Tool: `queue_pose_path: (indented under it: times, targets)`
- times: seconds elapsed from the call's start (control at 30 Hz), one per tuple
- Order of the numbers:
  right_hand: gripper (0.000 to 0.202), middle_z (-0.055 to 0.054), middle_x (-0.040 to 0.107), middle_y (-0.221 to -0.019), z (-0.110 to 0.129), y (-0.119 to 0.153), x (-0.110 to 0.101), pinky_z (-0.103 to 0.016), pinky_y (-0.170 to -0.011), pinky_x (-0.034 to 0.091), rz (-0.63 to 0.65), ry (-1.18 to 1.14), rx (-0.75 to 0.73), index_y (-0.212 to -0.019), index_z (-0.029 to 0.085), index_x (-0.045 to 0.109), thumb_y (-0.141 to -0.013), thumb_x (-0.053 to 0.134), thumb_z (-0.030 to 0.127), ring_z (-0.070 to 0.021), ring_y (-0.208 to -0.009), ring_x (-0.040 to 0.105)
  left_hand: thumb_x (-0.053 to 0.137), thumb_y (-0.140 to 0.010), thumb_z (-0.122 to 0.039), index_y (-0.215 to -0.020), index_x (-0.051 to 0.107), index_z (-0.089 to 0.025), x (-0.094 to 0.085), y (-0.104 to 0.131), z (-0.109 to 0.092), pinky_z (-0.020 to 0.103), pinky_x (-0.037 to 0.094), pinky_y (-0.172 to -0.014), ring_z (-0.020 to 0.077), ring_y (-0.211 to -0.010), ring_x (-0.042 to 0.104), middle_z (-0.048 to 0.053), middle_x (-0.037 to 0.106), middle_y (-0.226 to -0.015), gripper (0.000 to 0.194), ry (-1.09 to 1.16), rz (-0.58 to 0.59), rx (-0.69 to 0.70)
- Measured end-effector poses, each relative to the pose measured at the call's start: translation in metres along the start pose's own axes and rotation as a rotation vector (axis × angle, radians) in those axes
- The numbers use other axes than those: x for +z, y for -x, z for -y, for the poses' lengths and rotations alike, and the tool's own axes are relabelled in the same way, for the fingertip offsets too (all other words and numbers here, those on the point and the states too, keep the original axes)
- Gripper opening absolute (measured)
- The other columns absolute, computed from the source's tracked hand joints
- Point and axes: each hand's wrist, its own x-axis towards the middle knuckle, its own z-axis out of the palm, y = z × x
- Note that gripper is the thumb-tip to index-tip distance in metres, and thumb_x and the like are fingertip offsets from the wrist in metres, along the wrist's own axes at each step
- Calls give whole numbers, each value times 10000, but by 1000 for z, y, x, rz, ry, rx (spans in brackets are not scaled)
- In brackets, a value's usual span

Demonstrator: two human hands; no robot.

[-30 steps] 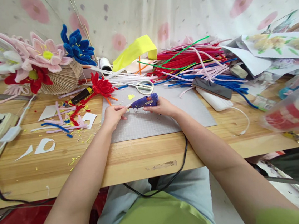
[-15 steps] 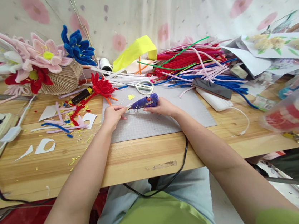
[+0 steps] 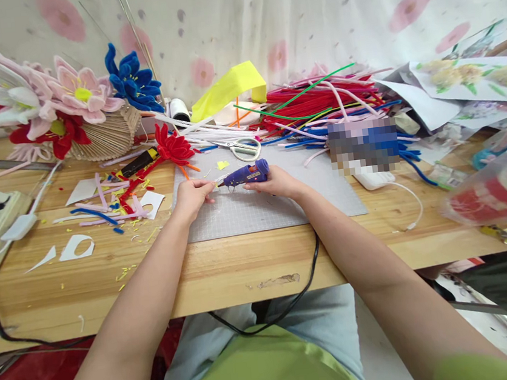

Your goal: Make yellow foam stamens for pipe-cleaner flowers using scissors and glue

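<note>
My right hand (image 3: 277, 183) is closed round the handle of a blue-purple hot glue gun (image 3: 246, 174), whose nozzle points left. My left hand (image 3: 194, 198) pinches something small right at the nozzle tip; fingers mostly cover it, and only a yellowish bit shows. Both hands are above the grey cutting mat (image 3: 265, 210). A small yellow scrap (image 3: 222, 165) lies on the mat just behind the gun. Scissors (image 3: 245, 149) with pale handles rest at the mat's back edge. Left of them is a red fuzzy-stem flower (image 3: 174, 145) with its petals upward.
Pink, white, red and blue fuzzy flowers (image 3: 82, 93) stand at the back left. Bundles of coloured pipe cleaners (image 3: 321, 100) fill the back right. Offcuts (image 3: 77, 246) litter the left side. A black cord (image 3: 315, 262) hangs over the front edge. A bagged red cup (image 3: 496, 190) stands right.
</note>
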Motion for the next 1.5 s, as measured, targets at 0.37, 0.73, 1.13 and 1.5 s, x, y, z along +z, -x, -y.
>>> queue_pose_path:
  times: [0.37,0.73,1.13,1.5]
  targets:
    - [358,29,535,-562,-2,0,1,-249,-532,353,-2,-29,-43,-736,179,579,-686,664,522,-95,-527,458,696,-594,-117,-572,634,-108,0,1,0,219,430,-409,60,-423,416,-26,523,-475,66,-7,-6,0]
    - [363,16,550,-563,-1,0,1,-253,-514,358,-24,-27,-26,-688,173,571,-681,666,523,-95,-517,456,687,-607,-119,-564,641,-111,-1,2,-1,216,438,-416,62,-425,417,-29,502,-461,63,-50,15,18]
    - [399,10,549,-569,-1,0,0,-265,-525,370,-23,-41,-15,-691,168,564,-663,670,551,-101,-531,463,684,-608,-148,-557,628,-116,-1,2,-2,234,448,-426,66,-421,419,-34,502,-469,82,-77,31,11]
    - [418,0,520,-544,-1,2,-9,-269,-411,331,-240,-185,47,-644,195,518,-668,659,587,-84,-444,396,724,-564,-133,-560,605,-117,-1,2,-3,216,426,-404,58,-429,412,-31,513,-495,120,12,-6,3]
